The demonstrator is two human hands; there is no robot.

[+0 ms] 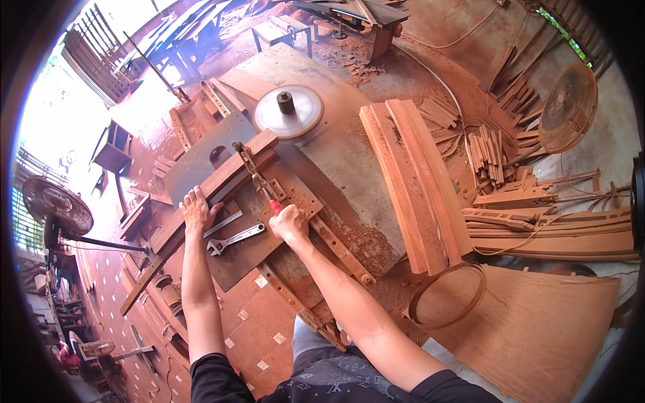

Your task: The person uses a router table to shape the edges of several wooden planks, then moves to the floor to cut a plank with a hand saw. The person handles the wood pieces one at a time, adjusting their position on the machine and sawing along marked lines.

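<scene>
A long reddish-brown wooden beam lies slantwise across a sliding jig board. My left hand grips the beam, fingers over its top and thumb along its near side. In my closed right hand is the red handle of a metal toggle clamp, whose arm reaches over the beam. Just past the beam's far end stands a round saw blade, blurred as if spinning, with a dark hub on top. An adjustable wrench and a steel ruler lie between my hands.
Thick planks lie on the machine table to the right. Sawdust covers its near corner. Slotted wooden rails run toward me. A standing fan is at left, another fan at right, near stacked wood offcuts.
</scene>
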